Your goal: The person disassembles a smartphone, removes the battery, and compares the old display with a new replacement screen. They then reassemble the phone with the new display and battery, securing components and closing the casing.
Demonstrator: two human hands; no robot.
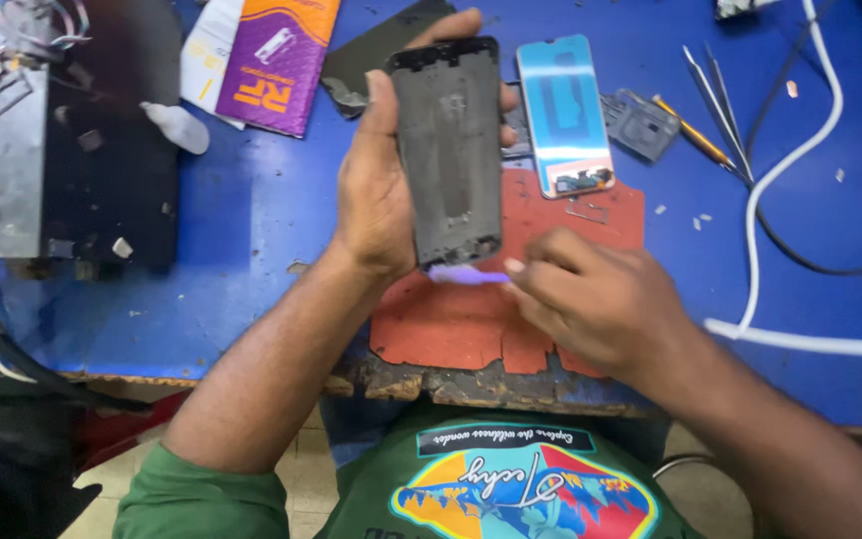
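1. Dark phone frame [448, 150] held upright above the red mat [451, 324], clamped in the left hand [376, 190]; may slip if grip loosens.
2. Right hand [591, 299] pinching a pale film strip [466, 272] at the frame's lower edge; could tear.
3. Blue-filmed screen [563, 112] and tweezers [715, 95] lying near on the counter [251, 200]; risk of knocking.

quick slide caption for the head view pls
Left hand holds a dark phone frame upright over a red mat; right hand peels at its bottom edge.
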